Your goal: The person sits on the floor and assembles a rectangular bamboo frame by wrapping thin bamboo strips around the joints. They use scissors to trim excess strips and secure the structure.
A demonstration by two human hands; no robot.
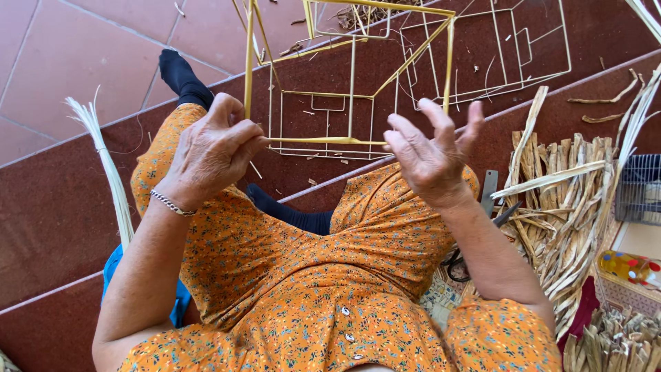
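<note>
A: Above the seated person's lap, a box-shaped frame of thin yellow bamboo strips stands over the dark red tiled floor. The left hand is closed on it, fingers pinched round the near-left corner where an upright meets the bottom strip.

B: And the right hand?

A: It hovers at the frame's near-right end with fingers spread and curled, palm up, gripping nothing; its fingertips sit just beside the bottom strip.

B: What would handling it well call for?

A: Probably keeping the left pinch firm at the joint so the corner stays square, while the right fingers work close to the strip rather than pulling on the slender uprights, which look easy to bend.

B: Any room around it?

A: Left of the frame the floor is open up to a tied bundle of pale reeds. Right of it lies a heap of dried tan leaf strips, quite near. Beyond the frame, flat white wire frames lie on the floor.
</note>
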